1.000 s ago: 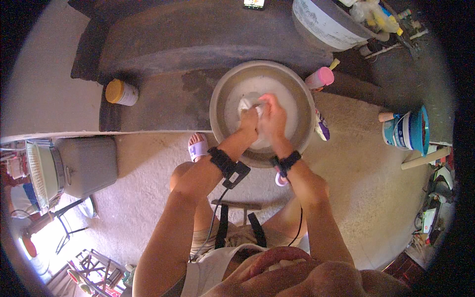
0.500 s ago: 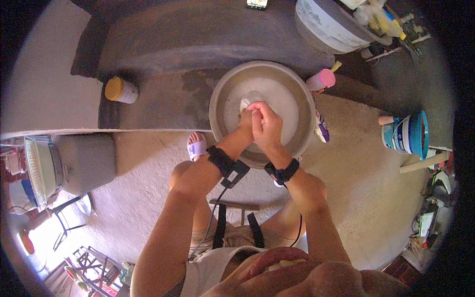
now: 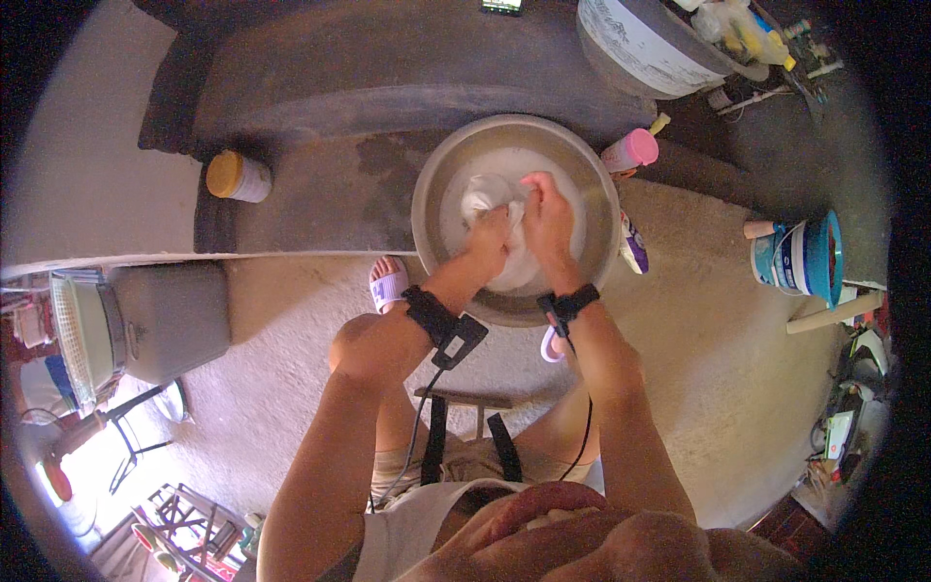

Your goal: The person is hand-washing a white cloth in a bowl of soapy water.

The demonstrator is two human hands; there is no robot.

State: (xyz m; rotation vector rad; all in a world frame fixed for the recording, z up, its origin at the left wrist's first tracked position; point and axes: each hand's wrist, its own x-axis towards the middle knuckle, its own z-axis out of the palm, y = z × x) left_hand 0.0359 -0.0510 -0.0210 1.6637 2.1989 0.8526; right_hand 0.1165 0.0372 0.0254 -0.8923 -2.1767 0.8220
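Note:
A wide metal basin [image 3: 433, 160] in front of me holds cloudy, sudsy water [image 3: 572, 209]. Wet white cloth [image 3: 482, 199] is bunched in it, partly under the water. My left hand [image 3: 493, 238] is closed around the cloth, a lump of it bulging out beyond the knuckles. To its right, my right hand [image 3: 549, 215] has its fingers curled in against another part of the cloth, which stretches between the two hands. Their fingertips are mostly hidden.
A pink lidded container [image 3: 635, 148] stands right of the basin, near a purple-and-white packet [image 3: 633, 244]. A yellow-lidded jar [image 3: 239, 177] sits on the dark ledge at left. Farther right is a blue bucket [image 3: 822, 262]; a large tub [image 3: 650, 48] stands behind.
My hands, pressed together before, have come apart. The right one has moved a little right, the left stays near the middle, and more cloth shows between them.

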